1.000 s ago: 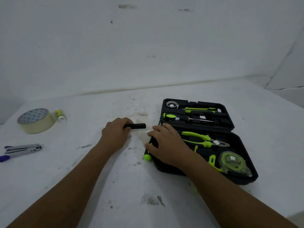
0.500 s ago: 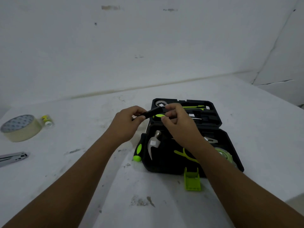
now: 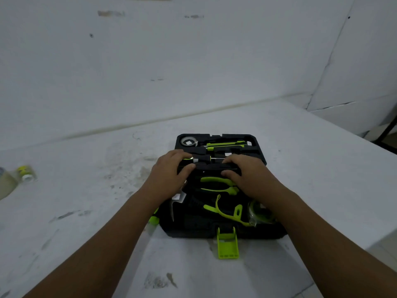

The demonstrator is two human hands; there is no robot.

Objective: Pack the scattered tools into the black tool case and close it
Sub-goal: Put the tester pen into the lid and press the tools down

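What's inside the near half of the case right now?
In the case: green-handled pliers, a hammer at its left side, and a tape measure partly behind the right forearm. Anything under the hands is hidden.

The scene is dim and flat, with a cool grey-blue cast and no glare. Soft, faint shadows lie under the forearms on the table [image 3: 279, 147]. The open black tool case [image 3: 217, 230] is underexposed, its inner detail swallowed, while its green parts stand out. Edges bow from wide-angle distortion. The tape roll [image 3: 6, 183] at far left is smeared by blur.
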